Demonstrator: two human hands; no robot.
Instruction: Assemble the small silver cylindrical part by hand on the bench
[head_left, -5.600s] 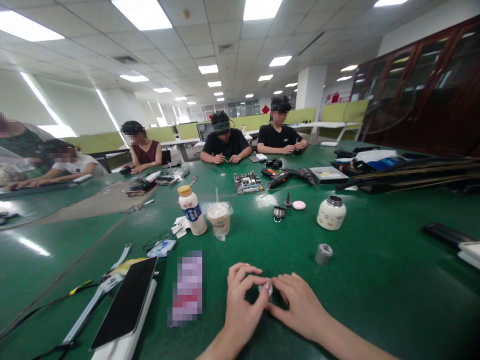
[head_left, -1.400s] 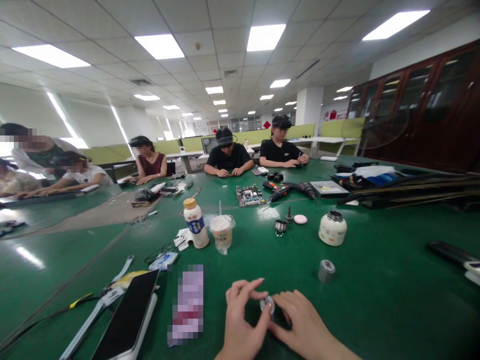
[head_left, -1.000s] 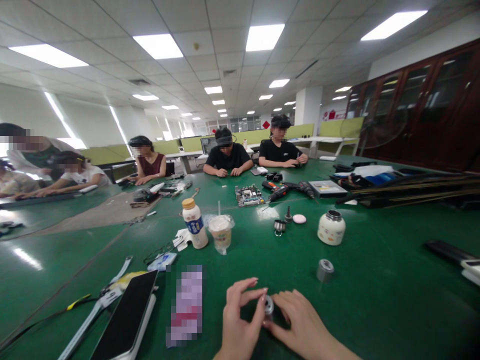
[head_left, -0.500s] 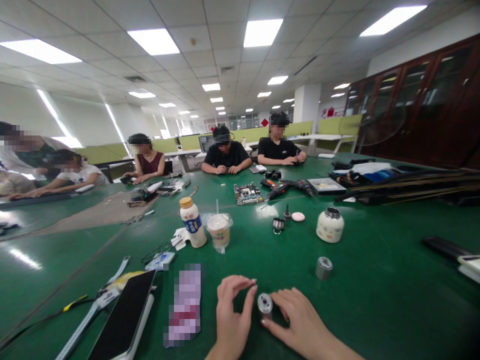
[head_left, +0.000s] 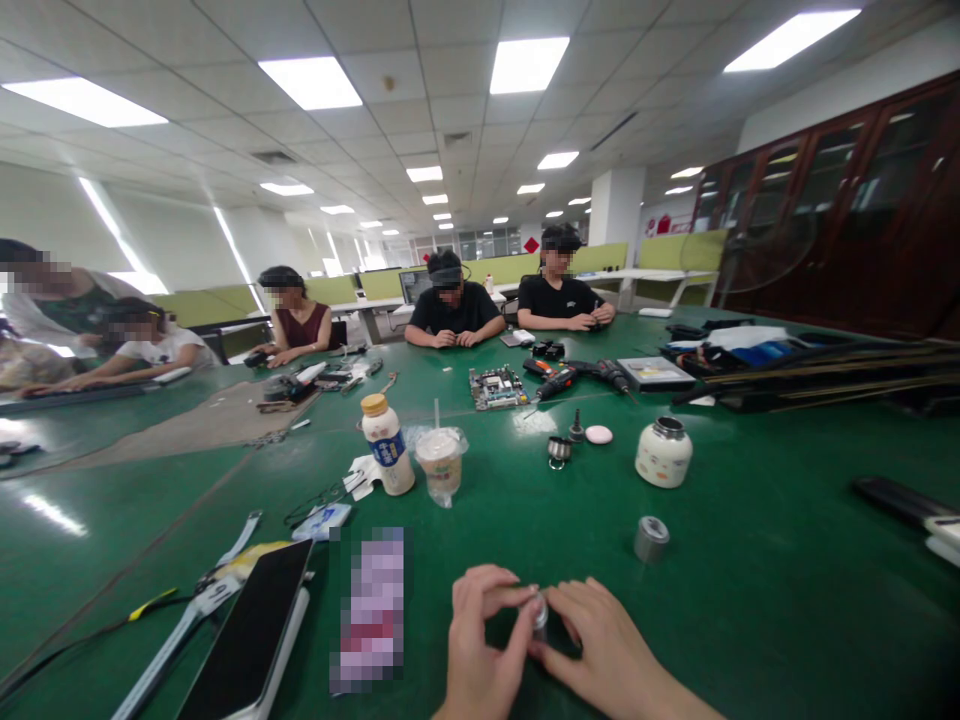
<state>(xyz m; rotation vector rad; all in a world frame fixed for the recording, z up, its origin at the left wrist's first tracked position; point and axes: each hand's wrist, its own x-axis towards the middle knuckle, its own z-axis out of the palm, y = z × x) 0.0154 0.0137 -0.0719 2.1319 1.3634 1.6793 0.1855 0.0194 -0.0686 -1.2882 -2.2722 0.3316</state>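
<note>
A small silvery metal cylinder (head_left: 540, 618) stands near the table's front edge, its top mostly covered by fingers. My right hand (head_left: 600, 638) grips its side from the right, thumb in front and fingers behind. From the left, my left hand (head_left: 486, 630) closes thumb and forefinger on its upper end; whether they pinch a smaller part there is hidden. Another metal cylinder (head_left: 652, 540) stands upright beyond my right hand. Farther off are a cream, open-necked container (head_left: 664, 453), a metal cup-like part (head_left: 559, 450), a dark stemmed part (head_left: 576, 428) and a pink disc (head_left: 599, 435).
A bottle (head_left: 388, 447) and a drink cup with a straw (head_left: 441, 465) stand ahead to the left. A phone (head_left: 247, 630) lies at left. Farther back are a circuit board (head_left: 499, 388), power drills (head_left: 559, 382) and several seated people across the green table (head_left: 750, 600).
My left hand has moved right, its thumb and forefinger closing from apart onto the cylinder's top. My right hand keeps its grip on the side.
</note>
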